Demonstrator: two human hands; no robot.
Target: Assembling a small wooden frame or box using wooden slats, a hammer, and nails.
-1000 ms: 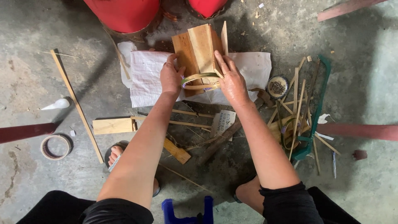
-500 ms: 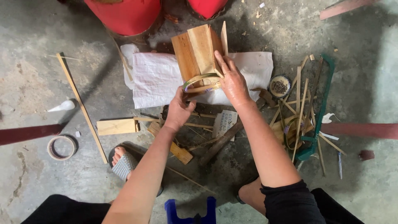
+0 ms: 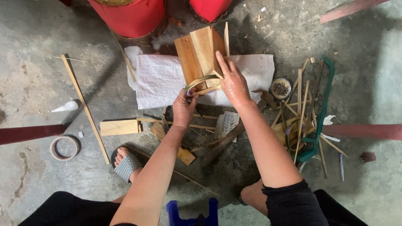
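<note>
A small open-ended wooden box point(image 3: 197, 56) stands tilted on a white sack point(image 3: 159, 79) spread on the concrete floor. A thin bamboo strip hoop point(image 3: 201, 83) wraps the box's near end. My right hand point(image 3: 232, 81) lies flat against the box's right side, fingers on the hoop. My left hand point(image 3: 183, 106) grips the hoop's lower left edge from below.
Two red buckets point(image 3: 134, 16) stand behind the box. Bamboo strips and a green hacksaw point(image 3: 320, 113) lie at right beside a small tin of nails point(image 3: 281, 88). A wood block point(image 3: 119, 127), long slat point(image 3: 83, 104) and tape roll point(image 3: 64, 147) lie at left. A blue stool point(image 3: 192, 211) sits between my legs.
My left hand dropped from the box's left side down toward the floor, then came back up to the hoop's lower edge. My right hand stayed on the box.
</note>
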